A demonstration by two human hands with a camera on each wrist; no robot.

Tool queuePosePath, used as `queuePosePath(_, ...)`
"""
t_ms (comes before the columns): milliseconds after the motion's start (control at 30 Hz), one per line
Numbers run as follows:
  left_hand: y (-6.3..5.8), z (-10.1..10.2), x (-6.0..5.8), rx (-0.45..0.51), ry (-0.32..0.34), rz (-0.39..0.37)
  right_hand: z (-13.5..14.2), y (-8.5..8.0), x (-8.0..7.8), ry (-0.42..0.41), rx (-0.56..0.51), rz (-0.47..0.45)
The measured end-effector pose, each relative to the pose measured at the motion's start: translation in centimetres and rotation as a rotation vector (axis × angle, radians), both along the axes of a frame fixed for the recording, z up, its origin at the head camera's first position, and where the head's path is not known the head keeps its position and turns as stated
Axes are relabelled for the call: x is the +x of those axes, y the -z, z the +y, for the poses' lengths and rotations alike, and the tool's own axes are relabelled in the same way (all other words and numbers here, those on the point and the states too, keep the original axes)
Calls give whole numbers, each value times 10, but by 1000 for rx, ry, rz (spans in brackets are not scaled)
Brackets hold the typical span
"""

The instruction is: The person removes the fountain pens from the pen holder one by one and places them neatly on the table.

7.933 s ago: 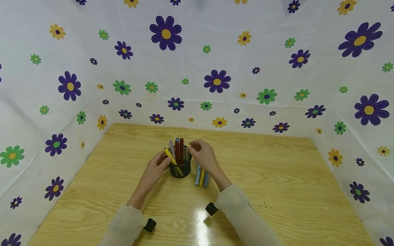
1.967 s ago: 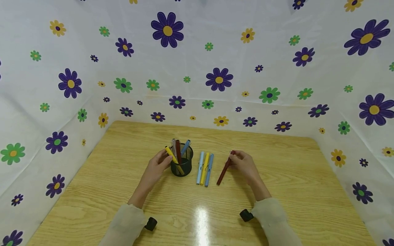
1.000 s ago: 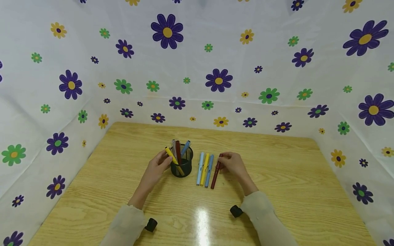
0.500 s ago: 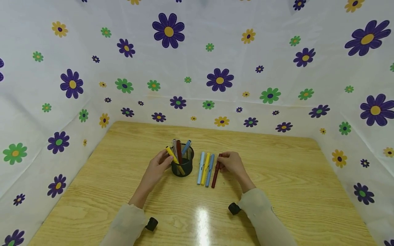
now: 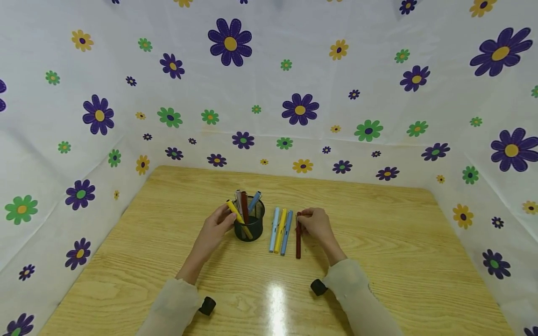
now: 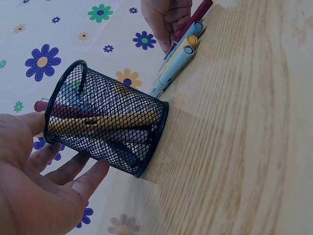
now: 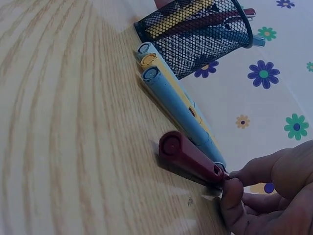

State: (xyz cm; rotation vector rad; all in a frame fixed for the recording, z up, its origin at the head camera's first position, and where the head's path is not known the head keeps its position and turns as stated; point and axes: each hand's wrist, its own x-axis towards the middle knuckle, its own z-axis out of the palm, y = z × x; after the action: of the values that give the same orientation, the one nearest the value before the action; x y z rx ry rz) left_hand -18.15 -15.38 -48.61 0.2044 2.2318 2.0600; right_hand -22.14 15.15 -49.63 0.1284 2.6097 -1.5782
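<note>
My left hand [image 5: 212,229] holds the black mesh pen cup [image 5: 248,233] at its left side, thumb at the rim and fingers along the mesh. Standing in the cup are a yellow pen [image 5: 234,211], a dark red pen [image 5: 244,205], a greyish pen [image 5: 238,197] and a blue pen [image 5: 254,199]. To its right lie a light blue pen [image 5: 273,233], a yellow pen [image 5: 279,233] and a blue pen [image 5: 286,235], side by side. With thumb and fingertips my right hand [image 5: 319,226] pinches another dark red pen [image 7: 188,156] near its clip end, just right of that row.
A wood-grain table [image 5: 378,233] spreads beneath everything. White cloth with printed flowers [image 5: 299,110] encloses the back and both sides. Small dark cameras [image 5: 207,306] sit at the wrists.
A dark red pen left the cup in the right hand. It came leftward toward the row from a tilted position and turned nearly parallel, a small gap remaining. The left hand stayed at the cup.
</note>
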Motion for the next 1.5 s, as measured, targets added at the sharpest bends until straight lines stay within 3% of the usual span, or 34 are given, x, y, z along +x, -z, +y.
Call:
queuePosePath(300,0,-1,0,0,1,-5,-1,-1,4,20,-14,5)
queuePosePath(533,-1,-1,0,4,1,-5,-5,-7,7,38,4,67)
queuePosePath(867,1,-2,-2,5,0,-5,-25,-22,8,40,-166,80)
queuePosePath(1200,-1,1,0,5,-10,-20,-51,-37,8,-132,-279,127)
queuePosePath(1500,0,0,0,13,-13,-17,-67,-42,0,-266,-281,166)
